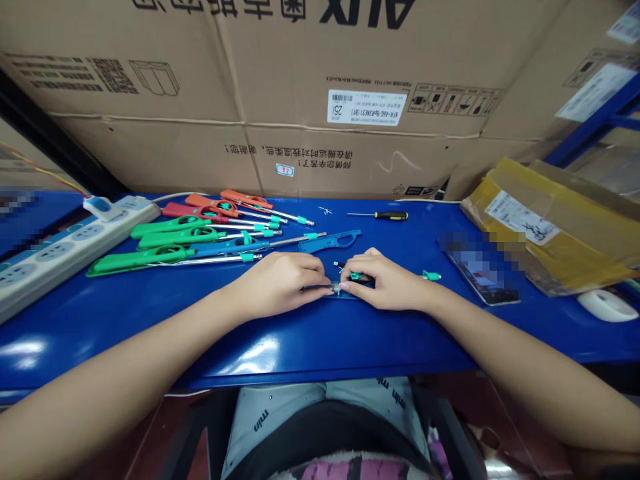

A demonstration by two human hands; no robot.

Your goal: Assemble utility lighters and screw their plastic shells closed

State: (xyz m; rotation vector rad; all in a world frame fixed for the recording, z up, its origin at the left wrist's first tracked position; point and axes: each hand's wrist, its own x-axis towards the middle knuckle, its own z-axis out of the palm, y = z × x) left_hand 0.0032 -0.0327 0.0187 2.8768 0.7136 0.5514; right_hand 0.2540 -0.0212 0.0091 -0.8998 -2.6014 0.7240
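An opened blue stick lighter (345, 297) lies low on the table between my hands, largely covered by them. My left hand (280, 283) is closed, its thumb and fingers pinching at the lighter's left end beside a small clear part (335, 288). From the other side, my right hand (383, 280) is closed on the lighter, with thumb and index fingertip at that same part. Green tape (357, 275) shows under the right fingers. Past the right wrist a metal tube tip with green tape (431, 275) sticks out. Behind the hands rests a loose blue casing half (330, 241).
Several green, red and orange stick lighters (165, 260) lie at left, near a white power strip (75, 237). A screwdriver (390, 215) and small white bits (325, 211) are behind. A phone (483, 270), yellow-taped parcel (545, 227) and white mouse (607, 305) sit right. A large carton (280, 80) stands behind.
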